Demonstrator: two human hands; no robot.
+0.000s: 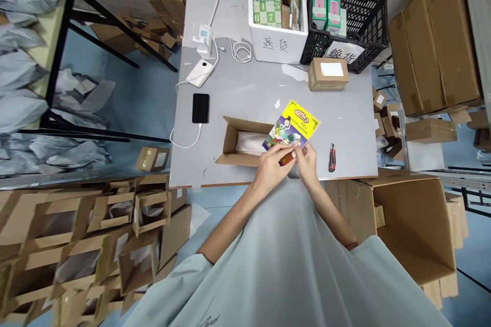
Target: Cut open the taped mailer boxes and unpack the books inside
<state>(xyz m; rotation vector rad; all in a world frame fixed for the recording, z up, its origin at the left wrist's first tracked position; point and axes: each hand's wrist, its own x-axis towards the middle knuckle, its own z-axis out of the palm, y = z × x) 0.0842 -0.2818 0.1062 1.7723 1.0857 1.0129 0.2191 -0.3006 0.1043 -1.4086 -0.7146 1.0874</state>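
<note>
Near the front edge of the table, my left hand (274, 164) and my right hand (306, 162) meet at the lower end of a colourful book (293, 125) with a yellow and purple cover. Fingers of both hands are closed on its bottom edge, and the book is tilted. Its left corner overlaps an open cardboard box (231, 139), where something white (251, 142) lies inside. To the right of my right hand rests a red and black utility knife (332, 158). The fingertips partly hide the book's lower part.
At the back stand a white foam bin (278, 48) of books and a black crate (366, 28) with green boxes. A small taped carton (328, 75) sits before them. A phone (200, 108) on a cable lies left. A large open carton (414, 225) stands at lower right.
</note>
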